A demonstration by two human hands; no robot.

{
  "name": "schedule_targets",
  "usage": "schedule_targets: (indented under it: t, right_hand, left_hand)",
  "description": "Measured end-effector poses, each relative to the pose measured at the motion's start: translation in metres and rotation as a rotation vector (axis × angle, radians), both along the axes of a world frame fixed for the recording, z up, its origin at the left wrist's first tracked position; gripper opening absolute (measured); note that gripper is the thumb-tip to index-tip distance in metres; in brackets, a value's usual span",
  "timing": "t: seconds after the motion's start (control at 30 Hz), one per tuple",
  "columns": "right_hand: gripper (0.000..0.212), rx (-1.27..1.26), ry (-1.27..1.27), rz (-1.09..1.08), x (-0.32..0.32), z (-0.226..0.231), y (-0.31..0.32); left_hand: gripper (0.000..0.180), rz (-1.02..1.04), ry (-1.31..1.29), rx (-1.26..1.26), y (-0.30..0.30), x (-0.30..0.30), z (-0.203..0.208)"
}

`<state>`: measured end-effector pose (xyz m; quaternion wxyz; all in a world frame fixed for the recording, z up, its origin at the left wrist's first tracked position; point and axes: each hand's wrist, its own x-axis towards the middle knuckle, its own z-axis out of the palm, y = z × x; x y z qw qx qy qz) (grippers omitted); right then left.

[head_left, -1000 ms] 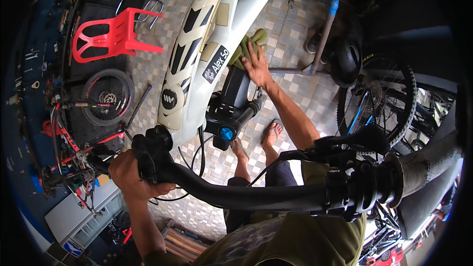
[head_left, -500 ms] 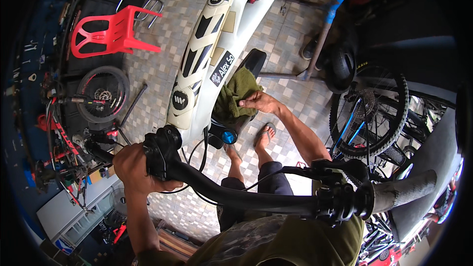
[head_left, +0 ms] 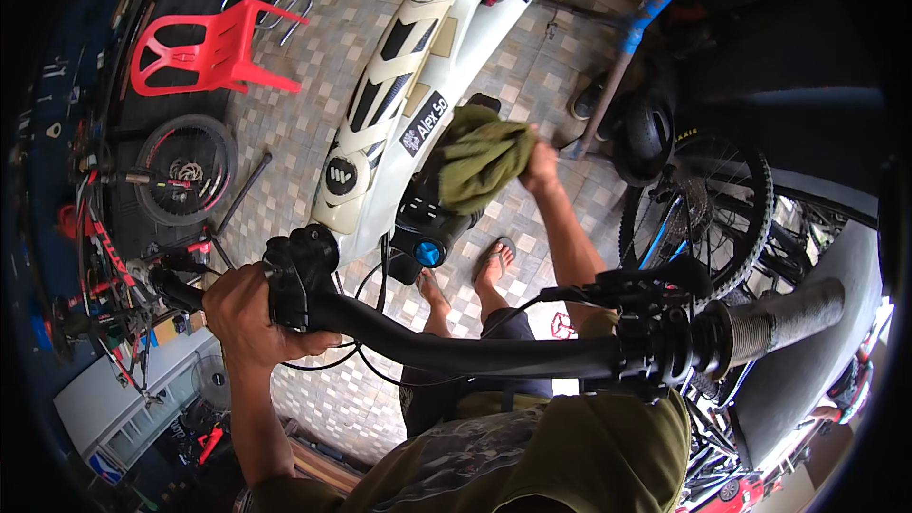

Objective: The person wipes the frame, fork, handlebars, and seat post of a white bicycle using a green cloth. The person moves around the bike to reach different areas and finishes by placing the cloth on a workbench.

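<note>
My left hand [head_left: 249, 312] is wrapped round the left end of a black handlebar [head_left: 475, 356], beside the brake clamp, with the thumb along the bar. My right hand [head_left: 541, 169] grips a bunched olive-green cloth [head_left: 482, 157]. The cloth lies against the black fork leg [head_left: 442, 214], beside the cream bicycle frame [head_left: 380, 119], and hides part of the leg. A blue knob [head_left: 430, 254] tops the fork leg. At the handlebar's right end is a worn grey grip [head_left: 788, 321], which neither hand touches.
A red plastic chair [head_left: 204, 49] and a loose wheel [head_left: 187, 171] are at the left. On the right stand a blue and brown metal post [head_left: 635, 33] and another bicycle's knobbly tyre [head_left: 757, 237]. A white cabinet [head_left: 100, 404] is at the lower left. The floor is tiled.
My right hand has moved up and to the right, lifting and bunching the cloth along the fork leg. My left hand keeps its hold on the handlebar. The whole view has shifted slightly.
</note>
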<state>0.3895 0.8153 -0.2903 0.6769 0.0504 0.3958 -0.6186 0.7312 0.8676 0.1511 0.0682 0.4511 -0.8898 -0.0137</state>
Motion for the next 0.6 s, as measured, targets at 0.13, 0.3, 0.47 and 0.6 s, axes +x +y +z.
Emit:
schedule_targets:
  t: [0.13,0.3,0.47,0.6]
  right_hand:
    - [0.055,-0.298,-0.313,-0.106,-0.051,0.077,-0.011]
    - [0.053,-0.329,-0.187,0.160,-0.030,0.120,0.004]
    - [0.038,-0.681,1.748,1.069,0.082,0.161,0.014]
    - [0.040,-0.967,1.795,1.092,0.093,0.115,-0.005]
  left_hand:
    - [0.100,0.003,-0.003,-0.011,0.005,0.003,-0.006]
    - [0.100,0.052,-0.009,0.009,0.006,0.001,-0.005]
    - [0.099,0.020,0.001,0.015,-0.002,-0.001,-0.003]
    - [0.098,0.037,-0.001,0.028,0.001,-0.001,-0.004]
